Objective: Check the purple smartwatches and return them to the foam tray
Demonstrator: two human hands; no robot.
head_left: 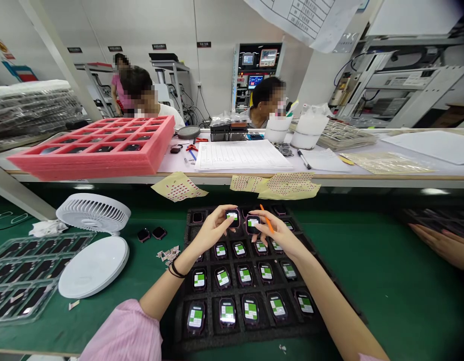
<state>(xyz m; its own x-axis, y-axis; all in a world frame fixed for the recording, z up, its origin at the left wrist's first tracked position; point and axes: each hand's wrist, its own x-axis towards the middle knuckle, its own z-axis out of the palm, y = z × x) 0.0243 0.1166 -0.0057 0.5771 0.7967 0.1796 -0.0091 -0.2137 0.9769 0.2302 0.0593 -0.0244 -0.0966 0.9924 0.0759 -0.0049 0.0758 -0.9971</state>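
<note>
My left hand (215,226) is closed on a small square watch (232,217) with a lit white and green screen, held over the back of a black foam tray (212,291). Beside it, my right hand (277,234) grips a second watch (253,224) with a similar lit screen. An orange stick-like tool (267,218) also sits between the right fingers, pointing up. Under both hands, the tray's compartments hold rows of watches, most with green and white screens lit. The two held watches are close together but apart.
A white fan (93,265) stands left of the tray, near a clear plastic tray (39,273), two dark watches (151,234) and small scraps (168,254). A shelf edge (216,177) with a pink foam tray (100,168) crosses ahead. Another person's hand (444,245) is at right.
</note>
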